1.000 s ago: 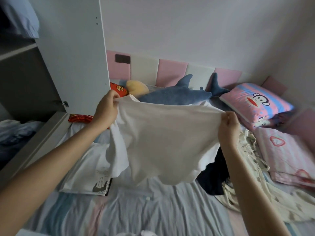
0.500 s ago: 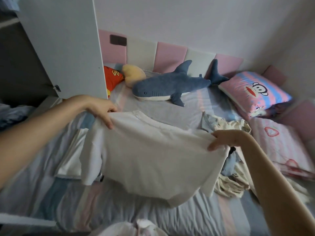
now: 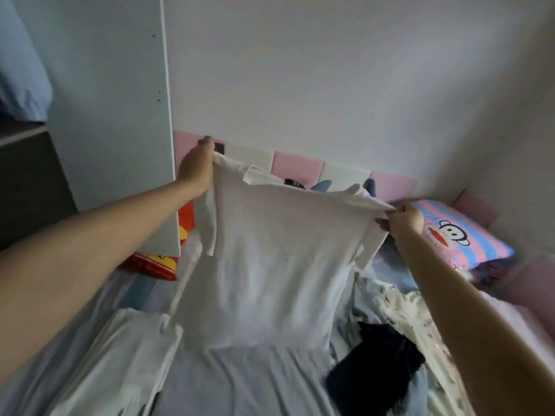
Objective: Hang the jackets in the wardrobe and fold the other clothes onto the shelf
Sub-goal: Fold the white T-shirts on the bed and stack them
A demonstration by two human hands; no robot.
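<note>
Gripping a white T-shirt [image 3: 270,259] by its shoulders, both hands, left [image 3: 196,168] and right [image 3: 404,217], apparently pinch it.

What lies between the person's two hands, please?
A white T-shirt, held at its shoulders by the left hand and right hand, in the head view.

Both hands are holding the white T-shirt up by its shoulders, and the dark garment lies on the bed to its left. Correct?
Not quite: the head view shows the dark garment on the bed to the right of the white T-shirt, not its left. The left hand and right hand do hold it up by its shoulders.
</note>
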